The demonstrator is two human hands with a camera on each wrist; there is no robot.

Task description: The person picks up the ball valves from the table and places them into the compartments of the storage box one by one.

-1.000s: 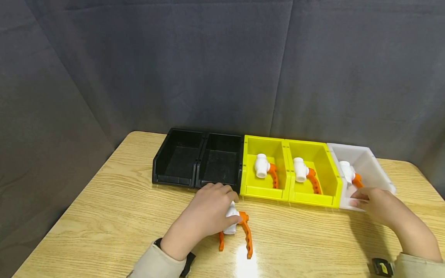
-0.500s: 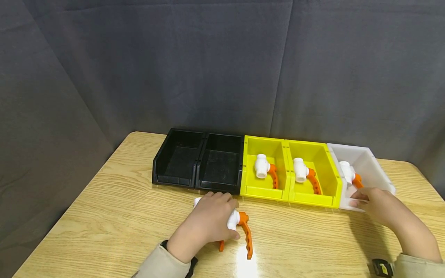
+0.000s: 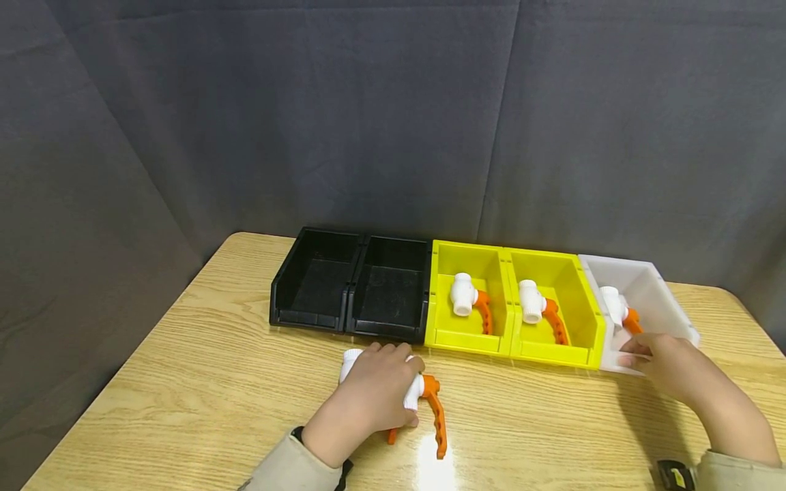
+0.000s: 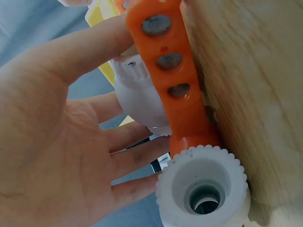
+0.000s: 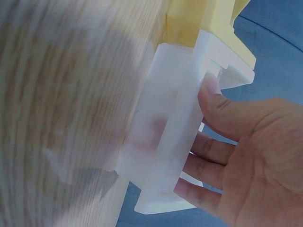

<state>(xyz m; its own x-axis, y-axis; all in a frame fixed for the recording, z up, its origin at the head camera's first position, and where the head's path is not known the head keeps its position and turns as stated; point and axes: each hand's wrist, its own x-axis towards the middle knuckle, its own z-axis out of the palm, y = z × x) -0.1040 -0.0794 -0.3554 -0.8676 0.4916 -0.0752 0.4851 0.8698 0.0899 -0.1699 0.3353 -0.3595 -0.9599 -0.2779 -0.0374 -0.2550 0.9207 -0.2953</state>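
Observation:
Two ball valves with white bodies and orange handles lie on the wooden table in the head view. My left hand (image 3: 376, 389) covers much of both, with thumb and fingers round the white body of the right-hand ball valve (image 3: 413, 395). The left-hand ball valve (image 3: 350, 361) shows only its white end and an orange handle tip; its open end (image 4: 203, 189) is near in the left wrist view. My right hand (image 3: 666, 361) rests at the white bin's front wall (image 5: 161, 123), fingers reaching inside, close to another ball valve (image 3: 614, 307). The hand hides that handle's end.
Two black bins (image 3: 319, 279) stand at the row's left. Beside them are two yellow bins, holding one ball valve (image 3: 462, 295) and another ball valve (image 3: 531, 302). The white bin (image 3: 660, 300) ends the row. A dark grey curtain (image 3: 393, 116) hangs behind the table (image 3: 184, 382).
My left hand has drawn back toward me, its thumb sliding lower, so the left-hand ball valve's white end shows. The valves stay in place. My right hand has hardly moved.

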